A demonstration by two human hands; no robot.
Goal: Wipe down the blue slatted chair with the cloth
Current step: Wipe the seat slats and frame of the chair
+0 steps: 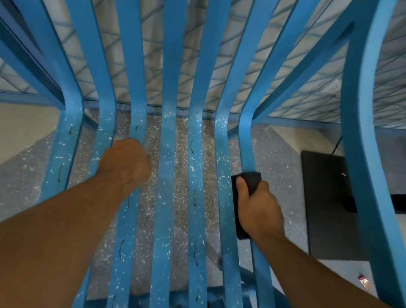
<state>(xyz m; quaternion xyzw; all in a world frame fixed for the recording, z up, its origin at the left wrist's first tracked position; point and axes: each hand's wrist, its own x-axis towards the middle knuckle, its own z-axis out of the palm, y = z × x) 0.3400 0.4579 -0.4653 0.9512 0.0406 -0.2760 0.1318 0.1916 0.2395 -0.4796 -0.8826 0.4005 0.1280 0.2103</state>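
The right hand (pixel 261 210) is clamped around the dark cloth (pixel 253 181), thumb pressed on its near face and fingers curled behind. The cloth is folded round the rightmost seat slat (pixel 246 146) of the blue slatted chair (pixel 168 168), so one pass along the slat would probably clean its top and both edges. More cloth hangs below the fist on the slat's left side.

The left hand (pixel 125 161) is closed in a fist on a slat left of the middle, farther away than the right hand. It carries no cloth, so it is probably bracing the chair against the wiping pull.

The clamped slat looks plain blue beyond the cloth. The slats to its left are flecked with pale specks and a few dark marks, which suggests most of the seat is not yet wiped. The speckled grey floor (pixel 282 172) shows through the gaps, so specks are hard to tell from floor there.
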